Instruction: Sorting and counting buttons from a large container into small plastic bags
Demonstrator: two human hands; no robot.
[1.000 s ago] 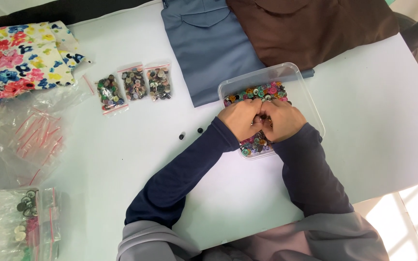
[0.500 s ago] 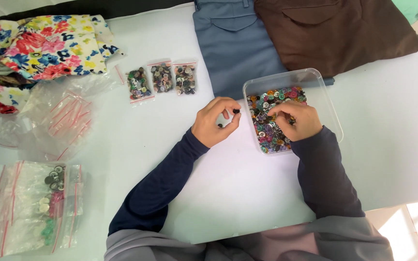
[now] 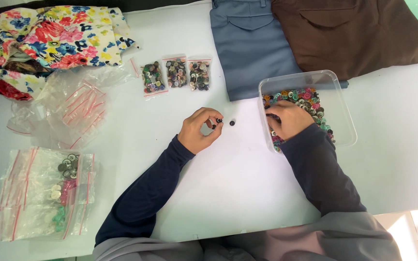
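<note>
L hand [image 3: 200,129] rests on the white table [image 3: 136,125] w/ fingers curled in, thumb and fingertips pinching a small dark button [image 3: 218,121]. A second dark button [image 3: 231,123] lies loose on the table just beside it, to the right, not touched. R hand [image 3: 289,118] is inside the clear plastic box [image 3: 344,113], fingers bent down into the mixed coloured buttons [image 3: 310,96]; can't tell whether it grips any, fingertips are buried in the pile. Box sits on the table's right half, its far edge touching the folded blue-grey trousers [image 3: 250,43]. Folded brown trousers [image 3: 349,34] lie next to those at the far right.

Beyond the L hand, three small zip bags of sorted buttons [image 3: 176,75] lie in a row, side by side. Further left: a loose heap of empty clear zip bags w/ red strips [image 3: 76,104], and behind it a floral fabric [image 3: 49,41] bunched at the far left corner. Near left edge: a stack of zip bags [image 3: 39,193], some holding grey, pink and green buttons. Both arms wear dark navy sleeves [image 3: 146,193]; grey cloth shows at the bottom of the view.
</note>
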